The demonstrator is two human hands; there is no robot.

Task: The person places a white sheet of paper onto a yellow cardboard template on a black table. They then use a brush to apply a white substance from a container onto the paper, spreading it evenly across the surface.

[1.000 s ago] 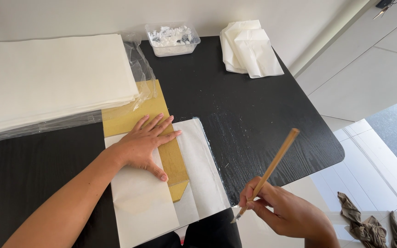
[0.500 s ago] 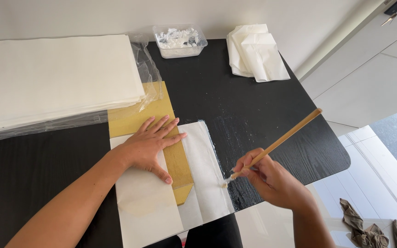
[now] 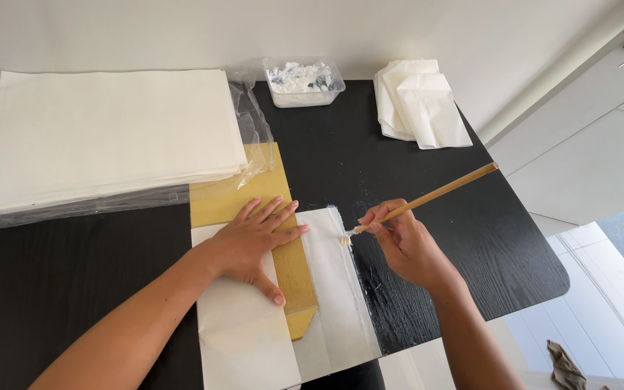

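My left hand point(image 3: 254, 242) lies flat, fingers apart, pinning flimsy white paper point(image 3: 243, 332); at three o'clock, my right hand point(image 3: 402, 242) pinches a light wooden brush point(image 3: 427, 197) mid-handle.

Big stack of white paper sheets point(image 3: 110, 133) far left on black table point(image 3: 485, 231), lying on clear plastic wrap point(image 3: 250, 115). Clear plastic tub point(image 3: 303, 81) with white scraps at back edge. Folded white tissue pile point(image 3: 420, 105) right of tub. Crumpled rag point(image 3: 565, 365) on tiled floor, bottom right.

Clear plastic wrapping point(image 3: 250, 123) under the white paper stack point(image 3: 110, 133) — left rear of table, no labels or screens
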